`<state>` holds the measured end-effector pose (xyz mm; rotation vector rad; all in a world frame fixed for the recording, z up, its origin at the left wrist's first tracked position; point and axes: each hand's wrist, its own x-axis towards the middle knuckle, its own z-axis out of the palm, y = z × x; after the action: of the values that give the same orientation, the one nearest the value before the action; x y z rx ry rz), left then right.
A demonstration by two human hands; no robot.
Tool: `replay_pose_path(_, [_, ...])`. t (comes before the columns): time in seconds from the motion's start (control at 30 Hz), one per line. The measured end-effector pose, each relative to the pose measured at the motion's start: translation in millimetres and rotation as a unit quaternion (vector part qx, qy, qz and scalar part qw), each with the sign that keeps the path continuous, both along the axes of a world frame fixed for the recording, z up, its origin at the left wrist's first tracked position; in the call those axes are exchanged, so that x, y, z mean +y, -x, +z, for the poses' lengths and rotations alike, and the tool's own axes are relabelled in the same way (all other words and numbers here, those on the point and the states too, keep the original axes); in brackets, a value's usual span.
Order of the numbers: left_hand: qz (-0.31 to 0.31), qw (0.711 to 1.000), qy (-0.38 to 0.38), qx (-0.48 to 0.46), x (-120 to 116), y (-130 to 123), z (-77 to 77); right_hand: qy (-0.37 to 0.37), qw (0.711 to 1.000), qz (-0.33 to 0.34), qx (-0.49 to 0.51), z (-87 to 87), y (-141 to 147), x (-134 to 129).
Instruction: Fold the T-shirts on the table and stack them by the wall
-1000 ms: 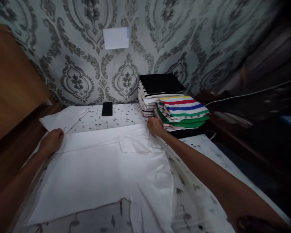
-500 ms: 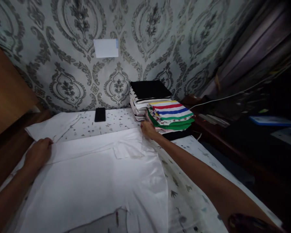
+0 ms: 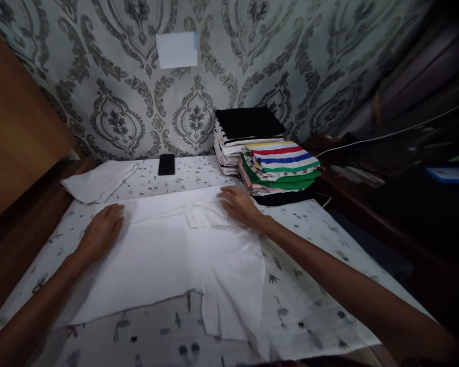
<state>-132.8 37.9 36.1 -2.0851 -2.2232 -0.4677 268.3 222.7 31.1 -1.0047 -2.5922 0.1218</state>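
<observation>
A white shirt (image 3: 156, 260) lies spread on a patterned cloth, one long side folded over, with a sleeve laid back on top near its upper right. My left hand (image 3: 102, 229) rests at the shirt's left edge, fingers stretched out over the fabric. On the upper right part, beside the folded sleeve, my right hand (image 3: 240, 205) lies with its fingers apart. Neither hand appears to pinch the cloth. The lower sleeve (image 3: 229, 306) hangs out toward me, its fabric creased.
Behind my right hand stand a tall folded stack topped in black (image 3: 248, 122) and a lower one topped with striped cloth (image 3: 283, 158). A black phone (image 3: 167, 164) and another white cloth piece (image 3: 97, 181) lie near the wall. A wooden panel (image 3: 19, 122) rises at left.
My left hand has moved inward to the right and its fingers have straightened. My right hand has opened out flat on the shirt. The shirt's near edge has drawn away from me.
</observation>
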Motion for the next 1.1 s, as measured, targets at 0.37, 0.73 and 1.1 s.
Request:
replay_pose_path(0.37, [-0.261,0.958,0.087,0.081,43.6,-164.5,16.5,0.045,0.997,0.061,-0.013,-0.6,-24.3,-72.5])
replay_pose_path(0.73, [-0.2,0.972,0.086,0.092,55.9,-151.9,38.6,-0.046,0.995,0.077,0.052,-15.6,-22.3,-70.2])
replay_pose_path(1.1, [-0.191,0.976,0.059,-0.092,61.7,-131.2,26.4,0.057,0.99,0.035,0.121,6.9,-20.2,-56.6])
